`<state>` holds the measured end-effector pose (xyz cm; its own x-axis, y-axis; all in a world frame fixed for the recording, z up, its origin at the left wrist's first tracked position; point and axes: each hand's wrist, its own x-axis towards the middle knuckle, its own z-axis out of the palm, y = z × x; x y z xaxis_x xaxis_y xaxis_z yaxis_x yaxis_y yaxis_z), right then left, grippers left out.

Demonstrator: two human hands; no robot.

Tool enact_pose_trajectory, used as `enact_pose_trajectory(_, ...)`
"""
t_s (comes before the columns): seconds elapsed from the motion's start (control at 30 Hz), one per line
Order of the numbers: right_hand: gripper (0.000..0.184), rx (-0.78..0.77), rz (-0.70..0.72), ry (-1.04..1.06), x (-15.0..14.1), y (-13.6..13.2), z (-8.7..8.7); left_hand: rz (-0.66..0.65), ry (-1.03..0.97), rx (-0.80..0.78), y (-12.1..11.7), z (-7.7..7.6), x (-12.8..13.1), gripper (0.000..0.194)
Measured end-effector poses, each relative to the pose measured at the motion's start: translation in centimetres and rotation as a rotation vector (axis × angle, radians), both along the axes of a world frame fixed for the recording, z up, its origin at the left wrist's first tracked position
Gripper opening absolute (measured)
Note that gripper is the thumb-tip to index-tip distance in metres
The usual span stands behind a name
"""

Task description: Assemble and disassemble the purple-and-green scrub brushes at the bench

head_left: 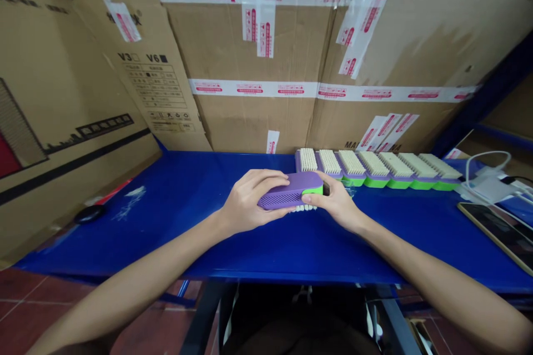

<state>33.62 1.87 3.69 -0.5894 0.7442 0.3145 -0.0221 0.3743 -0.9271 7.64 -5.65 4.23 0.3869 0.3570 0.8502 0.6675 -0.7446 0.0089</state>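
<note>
Between my two hands, over the middle of the blue table, is a purple brush [291, 187] with a bright green end. Its smooth back faces up, and cream bristles [306, 208] show along its underside. My left hand [247, 199] is wrapped round the left end, fingers over the top. The green right end is pinched by my right hand [337, 202], thumb on the near side. A small dark part shows beside the right fingers; I cannot make out what it is.
Several similar brushes [377, 165] stand bristles up in a row along the table's back right. A phone [497, 233] and a white charger with cables [485, 188] lie at right. Taped cardboard [258, 116] walls the back; a black ring-shaped thing [90, 214] sits at left.
</note>
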Motion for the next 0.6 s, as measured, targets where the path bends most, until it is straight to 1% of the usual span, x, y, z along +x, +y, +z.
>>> enact_pose_trajectory(0.23, 0.065, 0.018, 0.031, -0.004, 0.1, 0.1, -0.1, -0.023, 0.003, 0.081, 0.2, 0.0, -0.1, 0.053)
enact_pose_trajectory(0.37, 0.066, -0.008, 0.034, 0.010, 0.1, -0.1, 0.0, -0.026, 0.009, 0.083, 0.3, -0.1, -0.3, 0.053)
enact_pose_trajectory(0.47, 0.068, -0.003, 0.015, 0.003, 0.1, -0.2, -0.2, -0.044, -0.062, -0.004, 0.5, -0.2, -0.4, 0.056)
enact_pose_trajectory(0.53, 0.069, -0.009, 0.000, -0.006, 0.0, -0.2, -0.3, -0.050, -0.169, -0.121, 0.7, -0.3, -0.6, 0.057)
enact_pose_trajectory(0.6, 0.071, -0.026, -0.017, 0.001, -0.1, -0.2, -0.4, -0.045, -0.295, -0.266, 1.1, -0.4, -0.9, 0.054)
